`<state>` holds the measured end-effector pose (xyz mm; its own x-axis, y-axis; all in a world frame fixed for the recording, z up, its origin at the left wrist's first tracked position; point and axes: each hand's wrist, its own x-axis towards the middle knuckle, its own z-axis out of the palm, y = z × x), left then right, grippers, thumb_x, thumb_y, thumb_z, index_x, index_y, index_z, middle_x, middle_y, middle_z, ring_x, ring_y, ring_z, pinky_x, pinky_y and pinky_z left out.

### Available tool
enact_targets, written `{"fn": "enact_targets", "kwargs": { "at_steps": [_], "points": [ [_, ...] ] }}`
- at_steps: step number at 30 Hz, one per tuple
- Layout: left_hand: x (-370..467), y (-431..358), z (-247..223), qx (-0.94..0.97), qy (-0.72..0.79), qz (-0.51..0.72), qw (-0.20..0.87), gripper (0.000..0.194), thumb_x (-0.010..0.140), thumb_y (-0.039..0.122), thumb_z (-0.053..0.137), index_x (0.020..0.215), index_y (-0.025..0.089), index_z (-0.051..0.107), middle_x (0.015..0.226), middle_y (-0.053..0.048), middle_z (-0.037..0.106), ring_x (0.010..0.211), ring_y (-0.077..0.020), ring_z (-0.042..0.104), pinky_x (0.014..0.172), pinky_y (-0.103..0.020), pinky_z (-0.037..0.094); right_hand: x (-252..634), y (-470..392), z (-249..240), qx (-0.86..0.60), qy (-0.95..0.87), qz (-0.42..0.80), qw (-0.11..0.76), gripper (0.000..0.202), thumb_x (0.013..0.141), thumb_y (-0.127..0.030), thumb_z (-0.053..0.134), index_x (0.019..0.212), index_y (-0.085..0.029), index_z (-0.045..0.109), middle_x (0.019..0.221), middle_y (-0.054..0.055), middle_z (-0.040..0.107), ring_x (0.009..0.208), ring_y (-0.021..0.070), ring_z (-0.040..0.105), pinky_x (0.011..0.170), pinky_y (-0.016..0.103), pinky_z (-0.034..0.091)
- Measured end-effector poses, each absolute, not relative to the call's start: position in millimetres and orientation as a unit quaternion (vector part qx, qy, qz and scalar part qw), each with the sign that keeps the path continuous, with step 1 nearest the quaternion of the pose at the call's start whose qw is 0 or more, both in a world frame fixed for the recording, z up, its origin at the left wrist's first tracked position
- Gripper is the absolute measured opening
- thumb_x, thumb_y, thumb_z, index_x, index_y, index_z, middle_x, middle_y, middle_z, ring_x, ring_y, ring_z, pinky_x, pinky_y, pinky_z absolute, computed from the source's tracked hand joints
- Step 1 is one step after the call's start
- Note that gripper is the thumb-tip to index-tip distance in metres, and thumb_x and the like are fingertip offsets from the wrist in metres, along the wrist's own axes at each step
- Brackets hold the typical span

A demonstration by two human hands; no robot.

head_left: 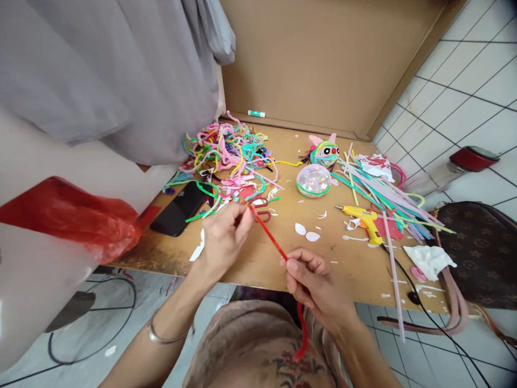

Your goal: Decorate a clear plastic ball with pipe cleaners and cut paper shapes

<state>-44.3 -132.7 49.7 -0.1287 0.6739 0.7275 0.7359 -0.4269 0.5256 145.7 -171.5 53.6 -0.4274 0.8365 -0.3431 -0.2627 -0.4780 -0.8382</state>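
Note:
A red pipe cleaner (270,235) is stretched on a slant between my two hands, above the table's front edge. My left hand (226,233) pinches its upper end. Lower down its length, my right hand (313,277) grips it between thumb and fingers, and the loose tail curls down toward my lap. Beyond the hands lie two white leaf-shaped paper cutouts (306,232). A clear bowl-like piece with a green band (313,181) sits farther back, next to a small colourful animal figure (325,153) with pink ears and round eyes.
A tangle of coloured pipe cleaners (230,151) and a black phone (180,209) lie at the left. At the right are a yellow glue gun (365,221) with a trailing cord, straight pipe cleaners (388,194), a brown bag (480,253) and a red-lidded bottle (448,172).

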Motion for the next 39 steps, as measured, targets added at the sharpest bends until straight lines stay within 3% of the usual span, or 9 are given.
{"fn": "enact_targets", "kwargs": {
  "at_steps": [5, 8, 11, 15, 21, 25, 32, 36, 39],
  "points": [
    [-51.4, -132.3, 39.4, -0.585, -0.574, -0.558, -0.128, 0.026, 0.087, 0.023, 0.057, 0.063, 0.015, 0.059, 0.05, 0.005, 0.051, 0.044, -0.0063, 0.041, 0.045, -0.019, 0.032, 164.6, -186.9, 40.4, -0.453, -0.373, 0.737, 0.337, 0.041, 0.073, -0.055, 0.073, 0.076, -0.017, 0.059, 0.048, -0.006, 0.054, 0.034, 0.0004, 0.019, 0.035, 0.017, 0.012],
    [-48.9, -136.9, 34.1, -0.639, -0.531, -0.548, -0.102, 0.018, 0.088, 0.023, 0.06, 0.074, 0.015, 0.067, 0.06, 0.002, 0.063, 0.051, -0.0082, 0.053, 0.052, -0.02, 0.041, 183.5, -189.7, 36.0, -0.474, -0.465, 0.695, 0.274, 0.039, 0.08, -0.056, 0.065, 0.076, -0.018, 0.062, 0.057, -0.001, 0.062, 0.039, 0.0063, 0.043, 0.041, 0.02, 0.033],
    [-45.2, -140.7, 32.9, -0.747, -0.418, -0.514, -0.05, 0.009, 0.088, 0.017, 0.062, 0.085, 0.015, 0.07, 0.073, -0.003, 0.071, 0.058, -0.009, 0.06, 0.057, -0.02, 0.046, 200.6, -181.4, 31.6, -0.502, -0.629, 0.527, 0.274, 0.033, 0.088, -0.05, 0.057, 0.083, -0.02, 0.07, 0.081, 0.006, 0.07, 0.077, 0.0184, 0.064, 0.071, 0.03, 0.049],
    [-43.6, -141.8, 33.8, -0.779, -0.359, -0.514, -0.022, 0.012, 0.088, 0.013, 0.061, 0.095, 0.015, 0.07, 0.078, -0.005, 0.073, 0.063, -0.0097, 0.063, 0.057, -0.019, 0.049, 204.8, -149.5, 21.2, -0.58, -0.711, 0.188, 0.349, 0.032, 0.094, -0.042, 0.048, 0.099, -0.021, 0.072, 0.092, 0.008, 0.067, 0.09, 0.0234, 0.059, 0.082, 0.038, 0.044],
    [-48.8, -148.1, 31.6, -0.752, -0.392, -0.53, -0.037, 0.013, 0.087, 0.012, 0.062, 0.096, 0.016, 0.071, 0.073, -0.003, 0.069, 0.061, -0.0089, 0.061, 0.055, -0.018, 0.048, 173.3, -104.6, 1.0, -0.632, -0.752, 0.029, 0.186, 0.024, 0.093, -0.029, 0.052, 0.101, -0.019, 0.073, 0.097, 0.01, 0.067, 0.094, 0.0254, 0.054, 0.078, 0.036, 0.034],
    [-51.5, -154.6, 24.5, -0.707, -0.454, -0.539, -0.053, 0.009, 0.087, 0.015, 0.062, 0.087, 0.015, 0.071, 0.064, -0.001, 0.063, 0.054, -0.0073, 0.054, 0.051, -0.018, 0.042, 157.3, -95.6, -8.7, -0.621, -0.765, 0.042, 0.164, 0.02, 0.09, -0.021, 0.057, 0.1, -0.023, 0.074, 0.098, 0.008, 0.066, 0.095, 0.0239, 0.053, 0.076, 0.034, 0.032],
    [-42.6, -155.8, 14.6, -0.638, -0.539, -0.541, -0.105, 0.018, 0.086, 0.021, 0.061, 0.071, 0.014, 0.066, 0.055, 0.002, 0.053, 0.048, -0.0065, 0.044, 0.047, -0.019, 0.035, 153.5, -86.1, -0.8, -0.55, -0.782, 0.126, 0.264, 0.03, 0.088, -0.012, 0.049, 0.105, -0.02, 0.072, 0.104, 0.01, 0.068, 0.102, 0.0256, 0.056, 0.089, 0.041, 0.038],
    [-33.9, -150.3, 7.7, -0.669, -0.521, -0.527, -0.051, 0.016, 0.086, 0.019, 0.06, 0.073, 0.014, 0.065, 0.057, 0.002, 0.054, 0.049, -0.0071, 0.047, 0.048, -0.019, 0.035, 150.9, -105.5, 30.6, -0.513, -0.712, 0.273, 0.393, 0.026, 0.094, -0.03, 0.046, 0.1, -0.02, 0.068, 0.103, 0.009, 0.071, 0.1, 0.0229, 0.062, 0.091, 0.039, 0.045],
    [-24.2, -144.3, 0.8, -0.704, -0.51, -0.494, 0.002, 0.019, 0.088, 0.019, 0.057, 0.071, 0.015, 0.064, 0.058, 0.001, 0.056, 0.052, -0.0086, 0.049, 0.051, -0.02, 0.036, 139.1, -131.4, 43.7, -0.495, -0.62, 0.461, 0.399, 0.024, 0.089, -0.042, 0.055, 0.103, -0.023, 0.06, 0.098, 0.004, 0.071, 0.092, 0.0184, 0.065, 0.083, 0.033, 0.05]
  ]
}}
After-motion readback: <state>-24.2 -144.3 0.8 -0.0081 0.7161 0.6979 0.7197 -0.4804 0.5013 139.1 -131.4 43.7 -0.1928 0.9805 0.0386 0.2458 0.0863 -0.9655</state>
